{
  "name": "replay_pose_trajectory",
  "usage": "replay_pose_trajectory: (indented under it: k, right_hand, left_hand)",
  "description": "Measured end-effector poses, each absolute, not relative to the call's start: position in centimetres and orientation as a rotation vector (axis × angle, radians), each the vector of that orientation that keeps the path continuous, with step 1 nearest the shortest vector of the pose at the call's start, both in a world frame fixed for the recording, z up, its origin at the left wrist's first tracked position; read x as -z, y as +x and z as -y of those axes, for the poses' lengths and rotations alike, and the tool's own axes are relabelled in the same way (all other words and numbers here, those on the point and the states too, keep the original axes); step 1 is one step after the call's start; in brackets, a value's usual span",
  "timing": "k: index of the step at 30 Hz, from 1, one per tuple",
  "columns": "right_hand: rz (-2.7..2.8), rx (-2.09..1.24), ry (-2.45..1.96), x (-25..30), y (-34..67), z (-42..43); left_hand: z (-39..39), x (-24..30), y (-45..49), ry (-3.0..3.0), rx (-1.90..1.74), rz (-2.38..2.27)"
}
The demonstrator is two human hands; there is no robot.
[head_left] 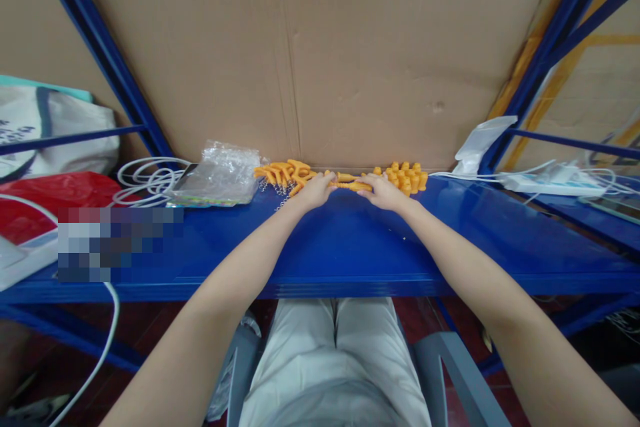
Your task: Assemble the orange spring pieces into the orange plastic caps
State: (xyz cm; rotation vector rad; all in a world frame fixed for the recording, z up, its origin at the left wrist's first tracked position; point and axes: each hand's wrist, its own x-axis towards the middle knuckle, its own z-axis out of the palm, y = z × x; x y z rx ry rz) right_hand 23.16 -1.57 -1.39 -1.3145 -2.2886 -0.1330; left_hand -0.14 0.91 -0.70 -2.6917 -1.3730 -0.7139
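Free lane: bare front of blue shelf (350,247), between forearms (240,267). Rear blocked by cardboard panel (350,60). Left: plastic bag (233,170), coiled cable (150,180). Right: orange cones (410,180) (packed tight), then open surface toward power strip (550,183).

blue table (360,247) carries orange pieces (407,180), clear packaging (230,173), white cable (150,187).

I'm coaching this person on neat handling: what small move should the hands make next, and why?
Perhaps slide the orange pieces between the hands slightly toward the body: the left hand and the right hand are at either side of them, the cardboard stands close behind, and the blue tabletop gives working room in front.
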Motion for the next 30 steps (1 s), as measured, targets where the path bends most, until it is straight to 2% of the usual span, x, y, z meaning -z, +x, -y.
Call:
replay_pose_trajectory:
  k: [12,25,30]
  right_hand:
    - [2.135,-0.010,-1.237,2.1,23.5,0.4]
    - [1.852,-0.660,-1.201,1.0,24.6,0.6]
    - [1.786,-0.673,-1.219,0.7,24.0,1.0]
  left_hand:
    - [-1.1,0.5,-0.4,-2.623,0.769,1.313]
    - [-1.4,0.6,-1.5,-2.678,0.878,1.358]
    - [-1.8,0.9,-1.7,-2.703,0.913,1.345]
